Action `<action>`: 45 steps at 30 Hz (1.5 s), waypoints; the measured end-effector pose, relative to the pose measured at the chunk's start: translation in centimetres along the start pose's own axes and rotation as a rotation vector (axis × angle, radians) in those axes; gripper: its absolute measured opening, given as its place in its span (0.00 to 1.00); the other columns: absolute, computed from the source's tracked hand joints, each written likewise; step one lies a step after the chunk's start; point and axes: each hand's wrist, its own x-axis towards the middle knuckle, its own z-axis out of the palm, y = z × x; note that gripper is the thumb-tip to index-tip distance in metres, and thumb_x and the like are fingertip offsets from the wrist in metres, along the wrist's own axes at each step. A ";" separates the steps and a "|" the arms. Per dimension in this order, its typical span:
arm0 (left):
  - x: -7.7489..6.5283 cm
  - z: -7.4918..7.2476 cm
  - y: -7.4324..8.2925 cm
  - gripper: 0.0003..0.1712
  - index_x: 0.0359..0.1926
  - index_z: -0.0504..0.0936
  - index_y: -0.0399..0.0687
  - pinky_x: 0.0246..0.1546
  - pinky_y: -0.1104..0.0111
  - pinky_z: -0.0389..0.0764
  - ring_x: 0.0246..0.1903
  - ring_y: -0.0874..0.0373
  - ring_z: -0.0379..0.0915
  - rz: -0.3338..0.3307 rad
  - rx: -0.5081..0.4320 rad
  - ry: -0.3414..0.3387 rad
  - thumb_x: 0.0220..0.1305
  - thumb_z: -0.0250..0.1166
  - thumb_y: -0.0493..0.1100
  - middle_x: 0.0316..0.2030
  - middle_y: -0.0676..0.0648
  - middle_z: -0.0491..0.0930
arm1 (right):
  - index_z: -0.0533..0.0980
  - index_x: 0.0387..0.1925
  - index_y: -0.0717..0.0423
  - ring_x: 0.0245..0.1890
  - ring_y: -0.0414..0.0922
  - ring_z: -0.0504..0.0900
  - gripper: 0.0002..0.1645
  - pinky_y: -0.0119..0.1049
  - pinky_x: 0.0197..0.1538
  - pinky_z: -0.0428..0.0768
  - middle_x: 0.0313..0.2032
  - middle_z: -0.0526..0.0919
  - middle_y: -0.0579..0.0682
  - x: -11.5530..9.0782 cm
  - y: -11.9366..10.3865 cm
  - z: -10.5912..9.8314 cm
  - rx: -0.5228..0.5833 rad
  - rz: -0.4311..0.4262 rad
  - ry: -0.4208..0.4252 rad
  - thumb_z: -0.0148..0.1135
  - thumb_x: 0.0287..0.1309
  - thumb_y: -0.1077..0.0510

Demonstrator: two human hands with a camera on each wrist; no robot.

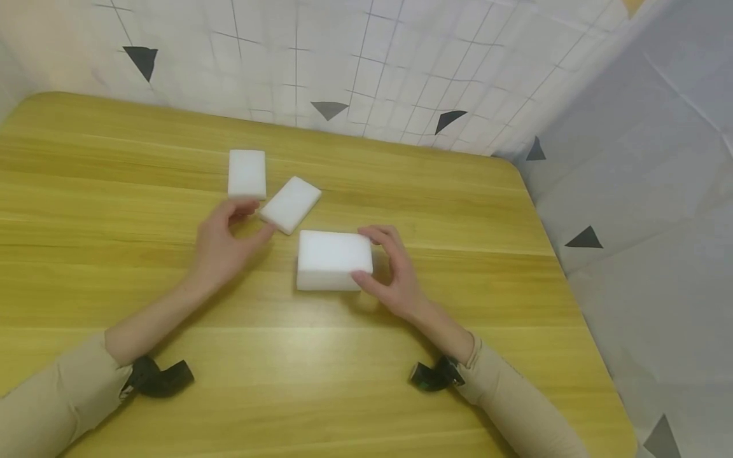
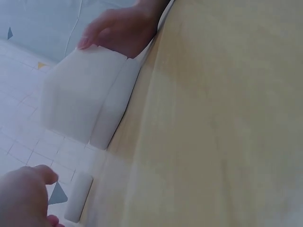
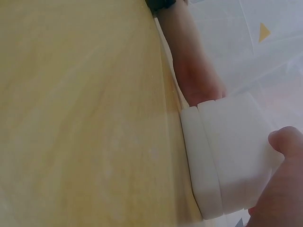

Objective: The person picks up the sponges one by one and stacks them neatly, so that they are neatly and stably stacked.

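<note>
A stack of white sponge blocks (image 1: 335, 254) sits mid-table. My right hand (image 1: 396, 273) grips its right end, thumb on the near side and fingers round the far corner. In the right wrist view, seams divide the stack (image 3: 232, 156) into layers, and the thumb lies against an upper one. My left hand (image 1: 224, 247) is at two loose flat white sponges, fingers parted and nothing held. Its fingertips are at the near edge of the upright-lying sponge (image 1: 247, 172); its thumb is by the corner of the slanted sponge (image 1: 292, 203). Whether they touch is unclear.
The yellow wood-grain table (image 1: 286, 381) has rounded corners. Behind it hangs a white gridded sheet (image 1: 275, 63) with dark triangles, and a grey sheet (image 1: 647, 267) runs along the right edge. A black wrist camera (image 1: 160, 376) sits on the left sleeve, another camera (image 1: 435, 375) on the right.
</note>
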 end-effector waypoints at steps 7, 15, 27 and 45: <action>0.8 0.2 -0.2 0.42 0.63 0.73 0.39 0.65 0.52 0.73 0.60 0.46 0.70 -0.076 0.091 -0.074 0.54 0.76 0.57 0.59 0.41 0.76 | 0.71 0.61 0.67 0.58 0.50 0.70 0.43 0.54 0.61 0.71 0.56 0.73 0.59 0.1 0.0 -0.1 0.005 -0.005 -0.005 0.64 0.60 0.36; 1.3 0.9 -0.3 0.49 0.64 0.70 0.38 0.64 0.53 0.70 0.60 0.46 0.66 -0.078 0.179 -0.095 0.49 0.78 0.60 0.60 0.41 0.72 | 0.70 0.62 0.67 0.57 0.50 0.71 0.44 0.50 0.62 0.71 0.56 0.73 0.58 0.1 0.1 0.0 -0.010 -0.005 -0.014 0.64 0.61 0.35; 1.3 1.1 -0.3 0.39 0.60 0.72 0.32 0.63 0.47 0.66 0.60 0.41 0.62 0.018 0.271 -0.076 0.55 0.75 0.52 0.57 0.35 0.71 | 0.70 0.61 0.69 0.57 0.50 0.70 0.45 0.46 0.62 0.71 0.55 0.73 0.59 0.3 -0.1 0.0 -0.013 -0.003 -0.016 0.63 0.61 0.34; 1.0 1.2 -0.1 0.38 0.63 0.70 0.30 0.59 0.50 0.76 0.55 0.43 0.69 0.022 0.178 -0.075 0.56 0.73 0.44 0.57 0.36 0.68 | 0.70 0.61 0.69 0.57 0.50 0.70 0.45 0.52 0.61 0.71 0.55 0.73 0.59 0.0 -0.2 -0.2 -0.003 0.003 -0.024 0.63 0.61 0.35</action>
